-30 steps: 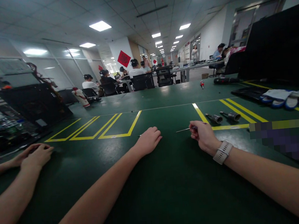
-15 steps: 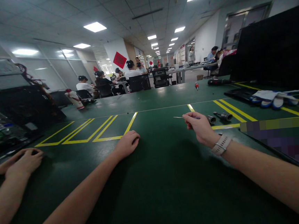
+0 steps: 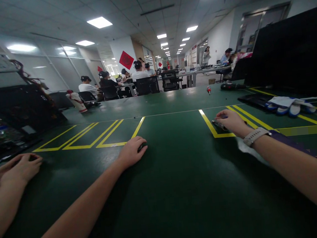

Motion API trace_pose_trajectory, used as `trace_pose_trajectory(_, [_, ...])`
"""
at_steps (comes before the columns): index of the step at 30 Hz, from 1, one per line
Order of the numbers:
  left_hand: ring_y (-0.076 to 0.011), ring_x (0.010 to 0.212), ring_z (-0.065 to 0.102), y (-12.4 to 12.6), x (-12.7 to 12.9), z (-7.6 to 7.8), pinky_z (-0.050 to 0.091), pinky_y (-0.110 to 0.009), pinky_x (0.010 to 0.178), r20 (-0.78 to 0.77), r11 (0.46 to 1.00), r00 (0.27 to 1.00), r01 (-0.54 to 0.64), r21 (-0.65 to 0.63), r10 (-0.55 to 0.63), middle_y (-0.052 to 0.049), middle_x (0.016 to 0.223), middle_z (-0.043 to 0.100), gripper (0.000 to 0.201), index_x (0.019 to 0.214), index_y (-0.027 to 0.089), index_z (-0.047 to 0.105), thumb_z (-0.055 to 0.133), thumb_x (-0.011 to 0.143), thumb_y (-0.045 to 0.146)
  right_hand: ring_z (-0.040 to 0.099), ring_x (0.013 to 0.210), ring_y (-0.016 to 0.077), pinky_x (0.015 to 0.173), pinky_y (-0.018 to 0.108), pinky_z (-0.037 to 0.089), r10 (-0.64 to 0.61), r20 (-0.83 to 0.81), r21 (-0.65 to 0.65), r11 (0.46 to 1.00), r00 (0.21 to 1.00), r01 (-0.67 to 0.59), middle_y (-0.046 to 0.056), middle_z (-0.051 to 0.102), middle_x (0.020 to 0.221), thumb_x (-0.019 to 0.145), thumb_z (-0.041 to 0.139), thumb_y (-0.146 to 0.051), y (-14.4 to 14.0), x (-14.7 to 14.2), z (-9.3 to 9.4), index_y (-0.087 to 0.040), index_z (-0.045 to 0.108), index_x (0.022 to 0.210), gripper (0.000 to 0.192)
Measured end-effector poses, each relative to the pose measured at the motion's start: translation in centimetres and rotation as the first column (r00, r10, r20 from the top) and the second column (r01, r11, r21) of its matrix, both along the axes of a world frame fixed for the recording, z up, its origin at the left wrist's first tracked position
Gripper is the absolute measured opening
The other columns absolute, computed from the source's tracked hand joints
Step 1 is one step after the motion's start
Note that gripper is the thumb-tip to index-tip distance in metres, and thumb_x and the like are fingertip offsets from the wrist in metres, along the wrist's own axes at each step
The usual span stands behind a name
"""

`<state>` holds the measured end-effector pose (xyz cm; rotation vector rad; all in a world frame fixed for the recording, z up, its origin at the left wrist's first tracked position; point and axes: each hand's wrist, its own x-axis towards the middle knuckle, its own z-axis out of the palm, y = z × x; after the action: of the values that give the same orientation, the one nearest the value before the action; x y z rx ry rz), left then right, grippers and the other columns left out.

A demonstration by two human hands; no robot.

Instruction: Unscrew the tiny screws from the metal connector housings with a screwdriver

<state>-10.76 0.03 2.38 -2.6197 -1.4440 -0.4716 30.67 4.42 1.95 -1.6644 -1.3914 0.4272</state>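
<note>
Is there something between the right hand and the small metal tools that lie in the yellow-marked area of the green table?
Nothing visible stands between them. The right hand already rests over the small metal tools at the yellow line and hides most of them. The left hand lies apart.

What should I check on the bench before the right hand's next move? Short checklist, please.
1. Right hand down on the green mat inside the yellow-taped box: ok.
2. Grip on the small screwdriver: cannot tell, fingers cover most of it.
3. Two metal sockets seen near that spot: cannot tell, hidden under the hand.
4. Left hand resting on the mat, apart from the right: ok.
5. Another person's hands at far left, well away: ok.
6. Work gloves lying off to the right, untouched: ok.
</note>
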Motion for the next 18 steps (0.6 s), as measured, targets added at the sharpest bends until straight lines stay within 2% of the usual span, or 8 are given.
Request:
trace_pose_trajectory(7, [-0.0218,0.093,0.057,-0.1,0.0,0.1,0.047,-0.037,0.084,0.031,1.0,0.999,0.009,0.015,-0.01,-0.01,0.1,0.06,0.026,0.098,0.016,0.058,0.045,0.085,0.034,0.059,0.079,0.0227,0.068,0.036,0.045,-0.039,-0.067,-0.032,0.999,0.997,0.037,0.007,0.067,0.081,0.061,0.061,-0.015,0.1,0.4,-1.9,-0.018,0.063,0.077,0.016])
trace_pose_trajectory(11, [-0.0225,0.098,0.055,-0.2,-0.2,0.0,0.045,-0.039,0.088,0.058,0.995,0.998,0.007,0.095,-0.013,-0.011,0.104,0.059,0.027,0.1,0.015,0.058,0.045,0.085,0.033,0.059,0.083,0.024,0.071,0.037,0.045,-0.069,-0.147,-0.037,0.997,0.987,0.065,0.008,0.065,0.087,0.061,0.064,-0.021,-0.7,0.2,-2.1,-0.018,0.062,0.081,0.02])
trace_pose_trajectory(15, [-0.0235,0.099,0.054,-0.5,0.2,-0.1,0.044,-0.04,0.09,0.044,0.985,0.999,0.018,0.173,-0.026,-0.011,0.104,0.058,0.026,0.1,0.015,0.058,0.044,0.085,0.031,0.059,0.082,0.0219,0.071,0.035,0.046,-0.002,-0.246,-0.058,0.998,0.969,-0.013,0.006,0.065,0.089,0.059,0.068,-0.02,-2.1,-0.9,-1.7,-0.019,0.061,0.083,0.025])
trace_pose_trajectory(18, [-0.0231,0.101,0.053,-1.4,1.9,0.1,0.044,-0.039,0.089,0.065,0.982,0.995,0.058,0.179,-0.07,-0.012,0.106,0.058,0.025,0.1,0.014,0.058,0.044,0.086,0.03,0.059,0.079,0.0205,0.07,0.033,0.046,0.076,-0.299,-0.068,0.993,0.951,-0.101,0.005,0.066,0.089,0.06,0.068,-0.019,-3.4,-2.2,-1.1,-0.019,0.061,0.082,0.024])
